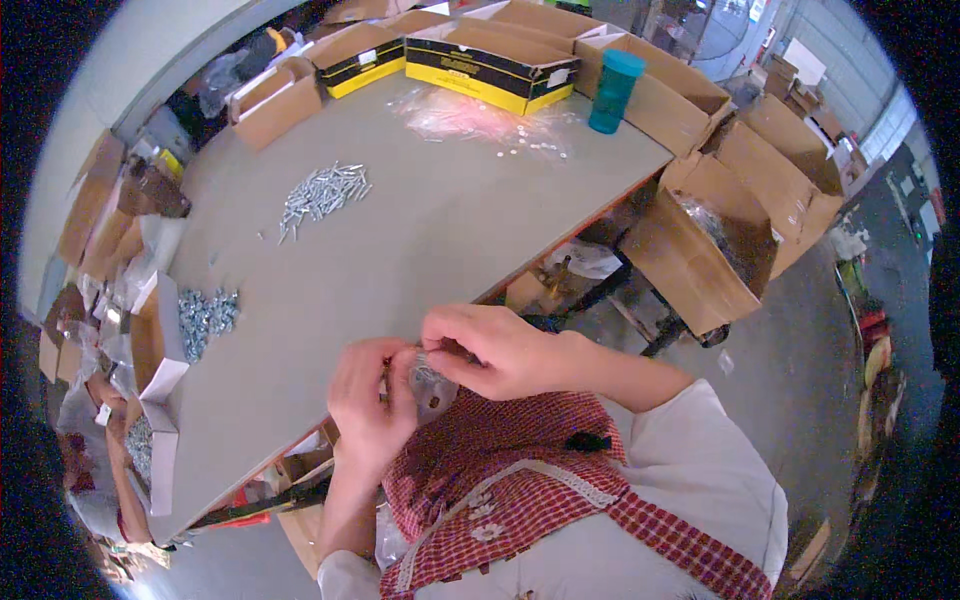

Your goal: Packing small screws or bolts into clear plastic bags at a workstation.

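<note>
Close together at the table's near edge, both my hands are closed on a small clear plastic bag (432, 393). Fingers of my left hand (372, 395) grip one side of its top. With thumb and fingers pinched, my right hand (490, 345) holds the other side. Some small shiny pieces show in the bag, too small to name. On the table (390, 240) lies a pile of silver screws or pins (325, 192). Farther left is a heap of bluish metal fasteners (207, 318).
Clear plastic bags (480, 122) lie at the back, before black-and-yellow cardboard boxes (490, 70). A teal tumbler (614, 92) stands at the back right corner. Open cartons (700, 250) line the right side. An open box (155, 340) stands at the left edge.
</note>
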`<state>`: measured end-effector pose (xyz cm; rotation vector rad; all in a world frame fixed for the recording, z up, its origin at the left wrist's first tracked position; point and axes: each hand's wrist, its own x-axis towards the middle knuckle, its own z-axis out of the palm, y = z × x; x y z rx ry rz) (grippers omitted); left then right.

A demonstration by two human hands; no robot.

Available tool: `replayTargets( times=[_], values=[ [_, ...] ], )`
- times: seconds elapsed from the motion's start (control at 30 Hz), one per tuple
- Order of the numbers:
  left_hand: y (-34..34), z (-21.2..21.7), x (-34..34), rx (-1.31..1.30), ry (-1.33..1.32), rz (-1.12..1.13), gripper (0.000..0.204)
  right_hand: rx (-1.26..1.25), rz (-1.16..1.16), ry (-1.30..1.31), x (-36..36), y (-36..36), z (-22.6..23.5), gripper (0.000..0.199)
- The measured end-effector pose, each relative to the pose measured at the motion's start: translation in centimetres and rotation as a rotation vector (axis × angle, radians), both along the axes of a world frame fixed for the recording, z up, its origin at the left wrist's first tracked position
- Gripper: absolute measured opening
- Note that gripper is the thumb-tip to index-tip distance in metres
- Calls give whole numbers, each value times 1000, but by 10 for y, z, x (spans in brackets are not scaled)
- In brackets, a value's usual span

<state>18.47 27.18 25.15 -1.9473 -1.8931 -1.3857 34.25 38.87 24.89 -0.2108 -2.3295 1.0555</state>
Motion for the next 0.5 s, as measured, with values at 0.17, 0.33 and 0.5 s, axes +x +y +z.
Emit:
replayTargets(
  times=[0.17,0.33,0.5],
  values=[
    [27,-6,-2,-111,-250,-52,7,-155,65,-67,32,28,-4,15],
    [61,-15,-49,-159,-618,-89,16,-679,-391,316,101,64,5,11],
    [67,-46,-105,-81,-611,38,11,-425,-848,751,158,114,-10,11]
  ],
)
